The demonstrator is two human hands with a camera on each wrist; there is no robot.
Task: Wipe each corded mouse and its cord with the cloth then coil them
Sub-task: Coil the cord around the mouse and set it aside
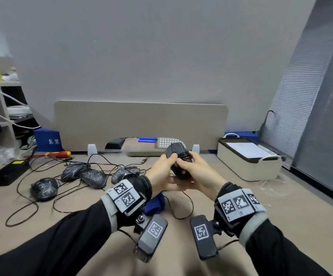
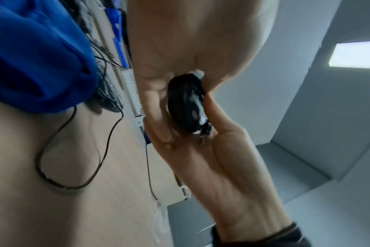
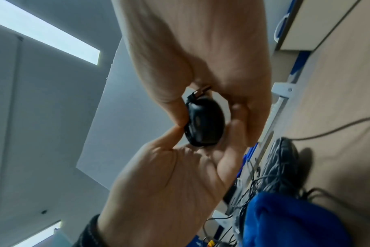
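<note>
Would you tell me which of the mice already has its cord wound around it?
The mouse held up between the left hand and right hand; its cord wraps its body. The four mice lying on the desk, left of the hands, trail loose cords.

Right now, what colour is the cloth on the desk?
Blue; the cloth shows best in the right wrist view, bunched on the desk.

Both forearms reach forward, left hand [image 1: 162, 172] and right hand [image 1: 198, 172] meeting, fingers curled in a shared grip.
</note>
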